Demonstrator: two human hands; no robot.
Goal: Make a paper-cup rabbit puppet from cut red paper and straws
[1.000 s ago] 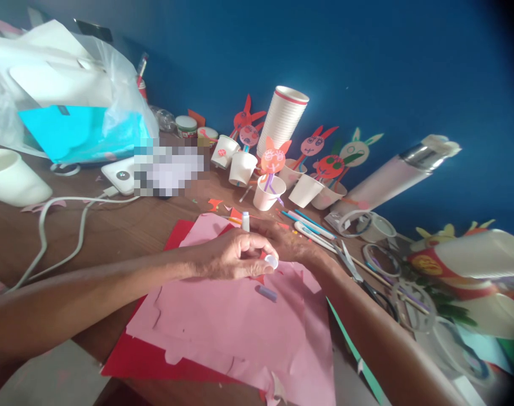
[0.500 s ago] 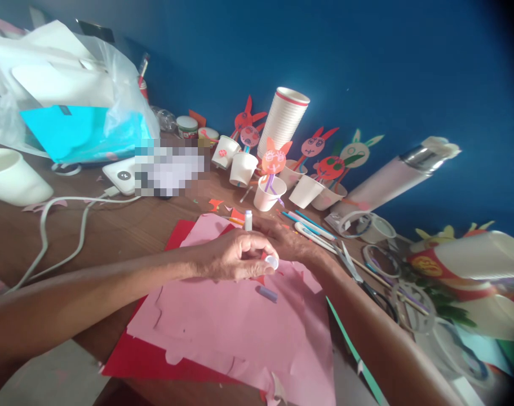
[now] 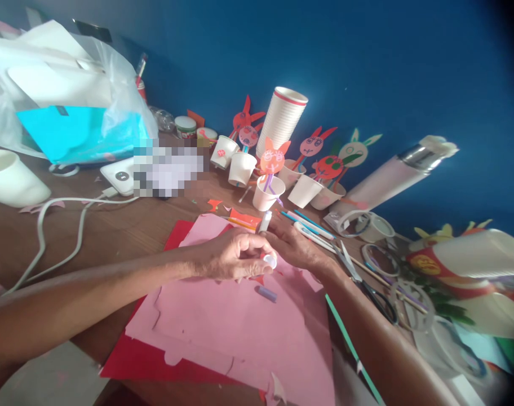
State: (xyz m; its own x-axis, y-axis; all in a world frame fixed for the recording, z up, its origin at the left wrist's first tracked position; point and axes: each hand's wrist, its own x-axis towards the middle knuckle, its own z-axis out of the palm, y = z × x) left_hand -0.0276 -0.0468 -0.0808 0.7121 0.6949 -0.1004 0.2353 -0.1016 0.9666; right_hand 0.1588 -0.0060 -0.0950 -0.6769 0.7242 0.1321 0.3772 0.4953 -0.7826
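My left hand (image 3: 231, 256) is closed, with a small round white piece (image 3: 269, 261) pinched between thumb and fingers. A bit of red shows beside that piece. Just beyond it, my right hand (image 3: 294, 243) is closed on a white marker (image 3: 265, 221), whose upper end sticks up above the fingers. The marker's lower end is hidden behind my hands. Below them, a greyish-purple marker cap (image 3: 266, 293) lies on a pink paper sheet (image 3: 223, 321). Under the pink paper is a red sheet (image 3: 130, 358).
Paper cups (image 3: 269, 194) with rabbit-like paper faces stand along the wall beside a cup stack (image 3: 284, 118). To the right lie scissors (image 3: 350, 262), pens, tape rolls (image 3: 381, 259) and a flask (image 3: 392, 175). A plastic bag (image 3: 125, 84) and white cable (image 3: 41, 231) are left.
The marker has shifted right and now leans slightly. More of my right hand shows behind the left. My left hand has barely moved, still holding the round white piece.
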